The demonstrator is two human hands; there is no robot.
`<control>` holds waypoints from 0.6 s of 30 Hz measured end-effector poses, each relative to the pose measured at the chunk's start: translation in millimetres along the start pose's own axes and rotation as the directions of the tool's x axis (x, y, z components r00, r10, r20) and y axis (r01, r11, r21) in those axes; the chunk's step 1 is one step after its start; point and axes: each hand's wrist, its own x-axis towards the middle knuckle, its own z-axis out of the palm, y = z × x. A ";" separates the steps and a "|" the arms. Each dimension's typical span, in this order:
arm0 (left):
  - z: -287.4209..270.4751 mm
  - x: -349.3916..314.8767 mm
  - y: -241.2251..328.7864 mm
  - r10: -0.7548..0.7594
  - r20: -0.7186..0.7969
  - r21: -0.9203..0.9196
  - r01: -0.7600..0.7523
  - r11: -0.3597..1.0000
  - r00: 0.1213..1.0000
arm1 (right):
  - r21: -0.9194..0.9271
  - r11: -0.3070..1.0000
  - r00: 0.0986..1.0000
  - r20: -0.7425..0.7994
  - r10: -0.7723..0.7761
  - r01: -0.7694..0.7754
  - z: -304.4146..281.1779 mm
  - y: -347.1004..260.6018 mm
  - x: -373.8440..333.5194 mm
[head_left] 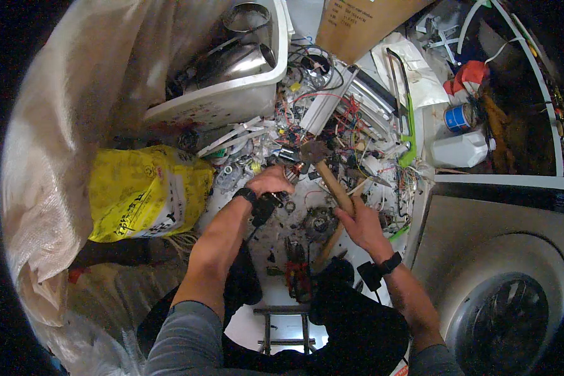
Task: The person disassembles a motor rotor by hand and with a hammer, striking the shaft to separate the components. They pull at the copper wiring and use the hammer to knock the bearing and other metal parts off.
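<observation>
My right hand [365, 227] is closed round the wooden handle of a hammer [334, 187]. The hammer's dark, rusty head [313, 151] is up and to the left of that hand, over the cluttered floor. My left hand [272, 180] is closed on a small metal part [297, 168] with a copper-coloured section, close beside the hammer head. Its fingers hide most of the part. A round dark metal piece [319, 223] lies on the floor between my hands. Nearer my legs are red-handled pliers [298, 276].
A yellow sack [150, 194] stands at the left, below a dirty white bin [232, 94] holding metal cylinders. Loose wires and metal strips [332, 103] spread over the far floor. A green hacksaw [409, 122] lies far right, and a front-loading washing machine [482, 250] stands near right.
</observation>
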 end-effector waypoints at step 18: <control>-8.0 4.7 -19.0 0.057 -0.103 -0.217 -0.078 0.973 0.993 | -0.177 0.984 0.998 0.048 -0.029 0.037 47.8 25.8 9.2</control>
